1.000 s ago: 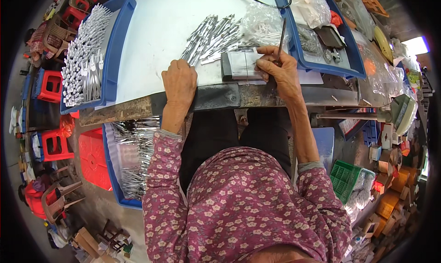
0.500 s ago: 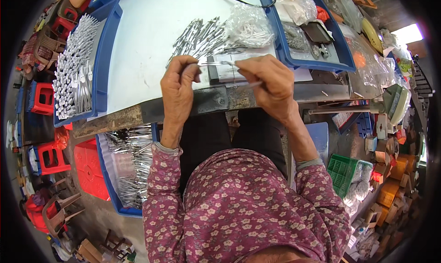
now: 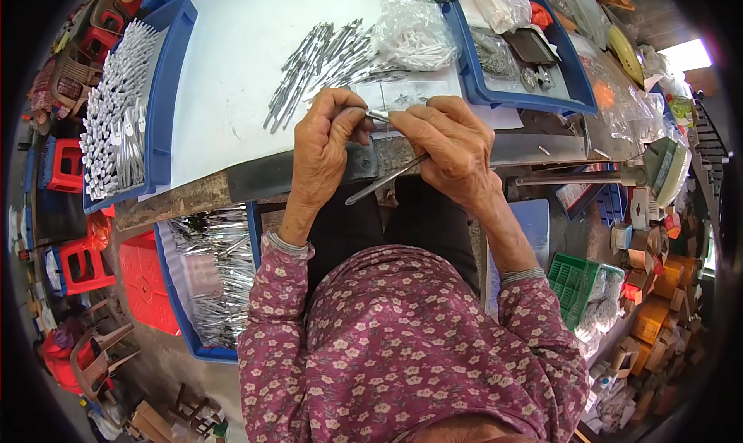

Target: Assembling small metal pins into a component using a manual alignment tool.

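Note:
Over the table's front edge my two hands almost meet. My left hand (image 3: 326, 145) is closed, thumb and forefinger pinching one end of a small shiny metal piece (image 3: 378, 116). The fingers of my right hand (image 3: 453, 145) pinch its other end, so most of the piece is hidden. A slim metal rod (image 3: 387, 181) also sticks out from under my right palm, slanting down to the left above my lap. Just beyond my hands lies a pile of slim metal rods (image 3: 325, 63). Beside it rests a clear plastic bag (image 3: 416, 36) of small white parts.
A blue tray (image 3: 172, 94) of white-tipped rods stands at the left. Another blue tray (image 3: 495, 98) holds bags and small metal parts at the right. Below the table's left side sits a blue bin (image 3: 174, 288) of metal rods, near a red stool (image 3: 143, 280).
My hands have come closer together, my left moving right and slightly nearer. The rod under my right palm now points down to the left and shows more of its length.

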Demonstrator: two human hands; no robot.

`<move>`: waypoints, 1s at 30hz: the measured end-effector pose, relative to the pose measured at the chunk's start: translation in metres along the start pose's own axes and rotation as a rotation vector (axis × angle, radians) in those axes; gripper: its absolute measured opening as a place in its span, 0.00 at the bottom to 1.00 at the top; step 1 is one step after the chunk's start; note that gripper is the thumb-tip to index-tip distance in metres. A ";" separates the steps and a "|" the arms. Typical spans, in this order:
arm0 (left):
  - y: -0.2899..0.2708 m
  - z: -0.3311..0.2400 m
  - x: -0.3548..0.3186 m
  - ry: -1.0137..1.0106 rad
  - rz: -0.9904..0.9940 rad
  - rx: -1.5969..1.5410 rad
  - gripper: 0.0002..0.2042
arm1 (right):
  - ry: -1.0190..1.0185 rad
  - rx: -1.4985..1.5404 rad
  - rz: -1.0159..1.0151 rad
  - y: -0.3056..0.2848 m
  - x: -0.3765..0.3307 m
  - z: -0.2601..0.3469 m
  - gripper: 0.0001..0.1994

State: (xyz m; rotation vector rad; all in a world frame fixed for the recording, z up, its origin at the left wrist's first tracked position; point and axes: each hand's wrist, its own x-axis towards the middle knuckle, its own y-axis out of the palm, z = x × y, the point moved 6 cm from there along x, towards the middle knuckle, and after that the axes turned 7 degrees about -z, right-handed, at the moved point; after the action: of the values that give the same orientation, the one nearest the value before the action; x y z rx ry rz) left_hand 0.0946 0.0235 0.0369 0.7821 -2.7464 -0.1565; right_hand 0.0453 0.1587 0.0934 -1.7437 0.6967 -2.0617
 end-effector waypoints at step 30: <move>0.012 0.031 0.011 0.373 -0.184 0.637 0.03 | 0.721 0.501 0.065 0.037 -0.019 -0.087 0.07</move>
State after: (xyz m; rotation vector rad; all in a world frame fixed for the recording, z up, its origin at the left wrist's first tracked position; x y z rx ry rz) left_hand 0.0707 0.0282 0.0124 1.0823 -2.3578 0.7826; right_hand -0.0388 0.1513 0.0466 -0.6899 0.3459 -2.5313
